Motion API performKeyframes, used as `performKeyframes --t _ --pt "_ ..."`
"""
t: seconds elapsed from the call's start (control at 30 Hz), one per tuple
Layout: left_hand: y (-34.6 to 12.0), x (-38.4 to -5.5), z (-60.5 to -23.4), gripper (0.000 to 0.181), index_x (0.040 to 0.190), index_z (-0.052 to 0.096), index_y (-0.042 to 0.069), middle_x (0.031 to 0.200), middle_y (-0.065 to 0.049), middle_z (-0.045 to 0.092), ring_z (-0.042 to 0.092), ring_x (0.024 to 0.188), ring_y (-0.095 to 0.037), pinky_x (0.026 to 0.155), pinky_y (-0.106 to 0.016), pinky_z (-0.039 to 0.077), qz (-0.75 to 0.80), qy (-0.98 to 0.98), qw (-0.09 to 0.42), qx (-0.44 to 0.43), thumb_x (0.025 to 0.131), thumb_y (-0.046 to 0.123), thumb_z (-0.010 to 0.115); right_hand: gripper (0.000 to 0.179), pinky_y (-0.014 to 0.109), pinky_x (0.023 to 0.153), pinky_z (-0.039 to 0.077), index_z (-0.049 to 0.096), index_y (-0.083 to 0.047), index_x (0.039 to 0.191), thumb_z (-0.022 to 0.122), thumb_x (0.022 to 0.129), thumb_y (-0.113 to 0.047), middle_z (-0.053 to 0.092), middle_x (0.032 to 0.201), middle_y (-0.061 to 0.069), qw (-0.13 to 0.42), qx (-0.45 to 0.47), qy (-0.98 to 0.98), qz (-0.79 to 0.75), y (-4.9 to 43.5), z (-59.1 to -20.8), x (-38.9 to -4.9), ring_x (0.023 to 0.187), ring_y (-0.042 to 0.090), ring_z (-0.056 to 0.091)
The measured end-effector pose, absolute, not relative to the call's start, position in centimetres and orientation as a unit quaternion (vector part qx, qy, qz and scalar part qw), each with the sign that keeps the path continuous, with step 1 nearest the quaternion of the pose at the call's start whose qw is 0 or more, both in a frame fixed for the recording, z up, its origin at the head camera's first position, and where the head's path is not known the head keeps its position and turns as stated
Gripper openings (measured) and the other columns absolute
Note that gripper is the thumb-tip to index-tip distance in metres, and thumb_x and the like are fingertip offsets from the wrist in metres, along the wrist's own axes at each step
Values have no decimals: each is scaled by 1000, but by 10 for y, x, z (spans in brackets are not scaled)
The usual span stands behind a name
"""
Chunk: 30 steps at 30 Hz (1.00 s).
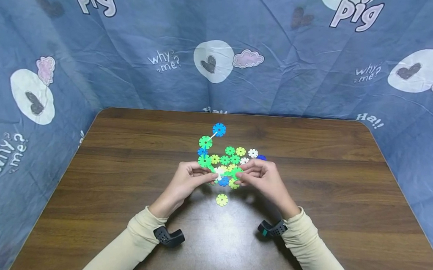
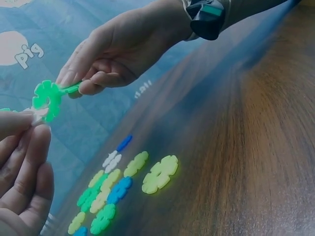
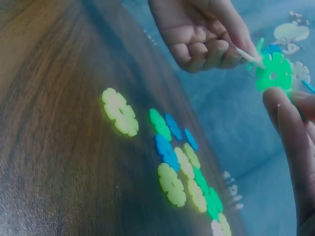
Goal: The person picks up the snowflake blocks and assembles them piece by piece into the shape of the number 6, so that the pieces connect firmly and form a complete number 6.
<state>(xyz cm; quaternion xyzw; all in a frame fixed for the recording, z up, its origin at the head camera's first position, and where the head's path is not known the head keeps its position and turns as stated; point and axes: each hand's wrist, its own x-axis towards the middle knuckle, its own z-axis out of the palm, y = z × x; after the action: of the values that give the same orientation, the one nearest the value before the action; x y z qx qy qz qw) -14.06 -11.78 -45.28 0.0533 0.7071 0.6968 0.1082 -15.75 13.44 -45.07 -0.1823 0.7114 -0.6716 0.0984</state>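
A linked chain of notched plastic snowflake discs hangs between the two hands above the table. My left hand [image 1: 187, 182] pinches the chain at a white snowflake disc [image 1: 219, 173] between thumb and fingers. My right hand [image 1: 264, 182] pinches a green snowflake disc [image 1: 236, 172] at the chain's other end. Between them sits another green disc [image 2: 47, 100], joined to the white one in the left wrist view. Beyond the left hand the chain runs on through green and blue discs, with a white one edge-on, to a blue disc [image 1: 219, 129]. Fingertips partly hide the joints.
Loose discs in green, yellow, white and blue lie in a cluster under and behind the hands, among them a blue disc [image 3: 167, 152]. One yellow disc [image 1: 222, 200] lies nearer the front on the brown wooden table [image 1: 350, 183]. A printed blue cloth [image 1: 130, 60] stands behind.
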Motion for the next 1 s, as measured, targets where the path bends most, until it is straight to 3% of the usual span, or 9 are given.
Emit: performKeyframes --t 0.2,0.3,0.47,0.6,0.73,0.87,1.0 --pt "-118 -141 -453 19 101 73 -10 92 -22 78 79 83 -32 82 -28 62 689 715 107 58 90 4 77 15 45 69 64 67 16 102 72 89 9 73 91 33 89 -194 711 -670 131 -452 -156 74 30 79" --pt "-119 -141 -453 19 101 72 -10 90 -19 79 79 81 -27 82 -29 62 691 713 106 53 90 4 77 17 47 70 64 68 15 103 73 89 8 73 93 34 89 -192 713 -668 131 -453 -156 75 30 79" --pt "-120 -142 -451 21 101 72 -10 84 -3 78 77 78 -15 82 -26 61 695 711 96 45 90 7 78 20 51 73 63 72 11 109 73 91 3 75 97 30 81 -201 727 -651 136 -455 -159 81 24 79" --pt "-121 -143 -449 22 101 73 -8 82 4 77 75 80 -12 82 -24 60 693 714 91 46 90 10 79 20 52 71 63 72 10 112 71 92 3 75 95 30 102 -207 724 -650 141 -454 -161 78 28 78" --pt "-121 -143 -451 21 101 73 -5 85 3 78 75 82 -11 84 -25 60 692 713 98 52 91 12 79 19 50 70 64 70 10 109 72 91 2 77 94 24 125 -203 720 -651 142 -454 -162 74 30 78" --pt "-118 -141 -455 25 105 74 -5 92 -6 80 78 89 -18 87 -30 61 686 713 126 72 90 13 80 21 43 71 65 69 13 109 72 91 3 80 92 13 131 -184 708 -669 136 -454 -160 79 23 79" --pt "-112 -139 -460 29 111 75 -7 94 -3 82 78 89 -15 88 -30 61 685 710 136 89 90 11 80 22 43 72 65 67 15 110 71 91 4 79 93 17 132 -179 700 -678 127 -455 -154 82 20 79"
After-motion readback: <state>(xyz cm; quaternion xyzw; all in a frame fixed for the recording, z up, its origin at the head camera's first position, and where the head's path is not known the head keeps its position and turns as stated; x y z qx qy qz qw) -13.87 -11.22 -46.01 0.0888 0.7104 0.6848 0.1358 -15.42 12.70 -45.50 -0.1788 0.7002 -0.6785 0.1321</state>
